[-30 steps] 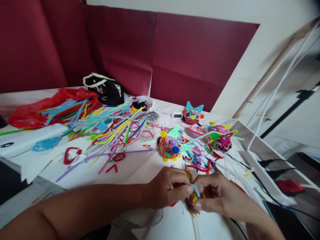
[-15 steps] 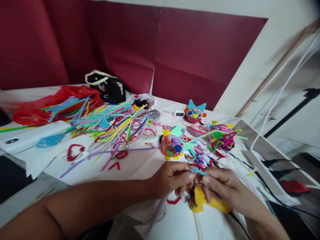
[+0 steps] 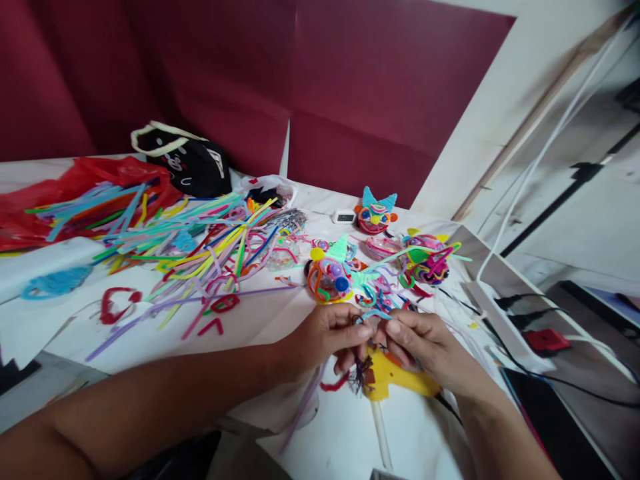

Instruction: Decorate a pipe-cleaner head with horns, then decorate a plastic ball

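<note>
My left hand (image 3: 327, 335) and my right hand (image 3: 419, 341) meet near the table's front edge, both pinched on a short light blue pipe cleaner (image 3: 373, 315) held between the fingertips. Under the hands lies a yellow glue gun (image 3: 395, 381) with a frayed dark tuft at its left end and a white glue stick (image 3: 380, 435) running toward me. Just beyond the hands sit round pipe-cleaner figures: one with a yellow and blue face (image 3: 329, 277), one with green and pink loops (image 3: 431, 261), one with blue ears (image 3: 375, 213).
A heap of loose coloured pipe cleaners (image 3: 200, 250) covers the white table's (image 3: 260, 333) middle left. A red plastic bag (image 3: 75, 190) and black pouch (image 3: 185, 163) lie at the back. A white power strip (image 3: 493, 313) with cables runs along the right edge.
Both hands moved slightly away from me and up off the glue gun, which now lies on the table. The blue pipe cleaner stays pinched between them. The view shifted left.
</note>
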`<action>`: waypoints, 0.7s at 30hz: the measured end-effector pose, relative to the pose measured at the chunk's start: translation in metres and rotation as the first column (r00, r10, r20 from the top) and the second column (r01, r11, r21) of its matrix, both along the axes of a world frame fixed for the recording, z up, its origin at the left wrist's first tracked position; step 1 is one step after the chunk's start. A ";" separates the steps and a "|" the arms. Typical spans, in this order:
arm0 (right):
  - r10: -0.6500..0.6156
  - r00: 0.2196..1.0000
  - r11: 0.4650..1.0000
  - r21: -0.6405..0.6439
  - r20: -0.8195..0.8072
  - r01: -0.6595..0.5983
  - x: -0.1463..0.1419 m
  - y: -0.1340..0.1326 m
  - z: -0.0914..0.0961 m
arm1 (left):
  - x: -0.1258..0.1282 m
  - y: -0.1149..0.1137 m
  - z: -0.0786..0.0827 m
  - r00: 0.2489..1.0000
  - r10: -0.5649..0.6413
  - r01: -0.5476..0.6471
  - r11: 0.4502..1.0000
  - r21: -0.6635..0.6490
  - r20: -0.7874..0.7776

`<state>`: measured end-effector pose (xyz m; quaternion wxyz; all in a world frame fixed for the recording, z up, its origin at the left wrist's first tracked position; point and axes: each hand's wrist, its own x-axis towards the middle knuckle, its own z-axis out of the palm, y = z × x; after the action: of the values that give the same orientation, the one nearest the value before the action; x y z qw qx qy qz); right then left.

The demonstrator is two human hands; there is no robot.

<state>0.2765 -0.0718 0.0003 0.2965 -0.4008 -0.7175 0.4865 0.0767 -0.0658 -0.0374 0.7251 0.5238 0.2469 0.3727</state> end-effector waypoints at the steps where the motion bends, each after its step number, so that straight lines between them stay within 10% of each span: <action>1: -0.014 1.000 1.000 -0.004 -0.013 0.014 -0.001 0.000 0.000 | 0.000 0.000 -0.001 1.000 0.012 -0.012 1.000 0.002 -0.010; 16: -0.349 0.864 0.934 -0.066 -0.363 0.350 0.007 0.013 -0.004 | 0.001 -0.002 -0.001 0.998 0.012 -0.008 0.999 0.051 -0.065; 21: -0.300 0.945 0.949 0.063 -0.132 0.310 0.026 0.015 0.001 | 0.000 -0.002 0.000 0.999 0.008 -0.007 0.999 0.038 -0.046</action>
<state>0.3025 -0.0566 0.0015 0.4274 -0.4640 -0.6473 0.4278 0.0771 -0.0674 -0.0372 0.7079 0.5448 0.2584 0.3678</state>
